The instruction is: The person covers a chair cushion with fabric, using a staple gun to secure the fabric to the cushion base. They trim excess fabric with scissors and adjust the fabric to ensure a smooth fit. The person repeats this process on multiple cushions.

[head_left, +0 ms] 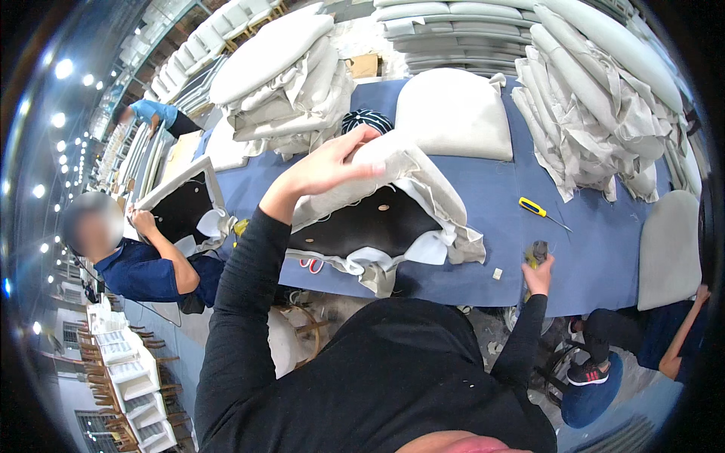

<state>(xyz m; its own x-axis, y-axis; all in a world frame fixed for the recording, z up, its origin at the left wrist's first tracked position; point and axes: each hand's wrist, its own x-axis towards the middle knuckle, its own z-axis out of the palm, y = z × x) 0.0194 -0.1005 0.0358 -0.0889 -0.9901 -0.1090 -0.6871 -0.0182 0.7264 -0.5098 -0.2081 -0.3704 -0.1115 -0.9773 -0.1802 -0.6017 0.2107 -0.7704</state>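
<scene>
A fabric-covered seat cushion (453, 214) lies with its dark underside (370, 219) showing and loose cloth bunched around its near edge. My left hand (328, 166) grips its far rim, thumb on the near side and fingers over the top. At the right, my right hand (539, 275) is closed around a grey and yellow hand tool (537, 252) that looks like a staple gun, held over the table's front part. A yellow-handled screwdriver (533, 207) lies beyond that hand. Red-handled scissors (312, 265) are partly under the cushion cloth.
On the blue table (491, 181) are a pale finished cushion (453, 113), a left cushion stack (279, 75), a right stack (589, 98) and a small pale block (497, 273). A co-worker (151, 257) handles another cushion (185, 204) at left. Another person (668, 332) sits at right beside an upright cushion (671, 249).
</scene>
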